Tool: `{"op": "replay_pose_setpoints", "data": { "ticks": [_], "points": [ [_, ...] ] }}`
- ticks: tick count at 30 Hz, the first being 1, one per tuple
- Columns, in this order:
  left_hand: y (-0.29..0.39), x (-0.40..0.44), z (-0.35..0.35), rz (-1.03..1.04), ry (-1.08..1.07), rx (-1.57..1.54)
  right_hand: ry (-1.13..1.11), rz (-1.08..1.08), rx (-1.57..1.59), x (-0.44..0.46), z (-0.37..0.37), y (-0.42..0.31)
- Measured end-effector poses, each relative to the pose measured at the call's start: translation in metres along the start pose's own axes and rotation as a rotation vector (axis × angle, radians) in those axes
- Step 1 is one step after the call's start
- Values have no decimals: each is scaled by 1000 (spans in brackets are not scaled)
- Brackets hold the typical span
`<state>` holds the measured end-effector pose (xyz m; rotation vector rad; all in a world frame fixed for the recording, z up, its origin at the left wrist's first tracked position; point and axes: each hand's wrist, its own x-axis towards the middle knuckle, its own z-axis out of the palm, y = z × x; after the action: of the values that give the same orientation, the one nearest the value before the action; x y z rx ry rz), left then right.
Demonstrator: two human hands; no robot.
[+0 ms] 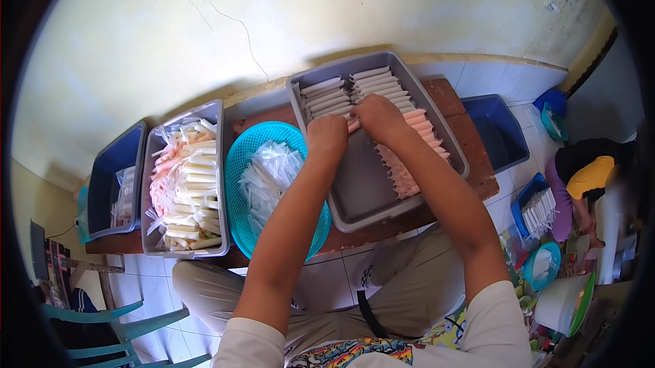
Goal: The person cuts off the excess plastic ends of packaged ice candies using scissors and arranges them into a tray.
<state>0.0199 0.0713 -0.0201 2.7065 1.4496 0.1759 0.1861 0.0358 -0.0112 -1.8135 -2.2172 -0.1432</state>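
Over the grey tray [348,214], my left hand [327,137] and my right hand [377,119] are close together, fingers closed. A slim pink plastic-wrapped stick [353,124] shows between them, its ends hidden by the fingers. White wrapped sticks [377,83] lie in two rows at the tray's far side. Pink wrapped sticks [424,129] form a row at the right, beside my right forearm. Below my left hand, a turquoise basket [235,177] holds crumpled clear plastic bags [269,177].
A grey bin [220,184] of cream and pink wrapped sticks stands left of the basket, with a dark blue bin [102,190] beyond. All rest on a brown wooden table [471,136] against the wall. Another person [580,170] sits at right near a blue container [522,201].
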Motion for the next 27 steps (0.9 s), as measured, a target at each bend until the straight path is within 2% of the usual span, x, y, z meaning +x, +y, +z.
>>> {"op": "replay_pose_setpoints", "data": {
  "ticks": [4, 6, 20, 25, 27],
  "points": [
    [-2, 8, 13, -14, 52, -7, -18, -46, -69, 7, 17, 4],
    [-3, 9, 14, -23, 35, -44, 23, -146, -118, 2, 25, 5],
    [-2, 6, 19, 10, -43, -27, -50, -72, -146, -11, 27, 3],
    [5, 0, -3, -37, -66, -121, -2, -53, -104, -13, 22, 2],
    [7, -3, -10, -49, -56, -139, -47, -49, -94, -13, 15, 1]
  ]
}}
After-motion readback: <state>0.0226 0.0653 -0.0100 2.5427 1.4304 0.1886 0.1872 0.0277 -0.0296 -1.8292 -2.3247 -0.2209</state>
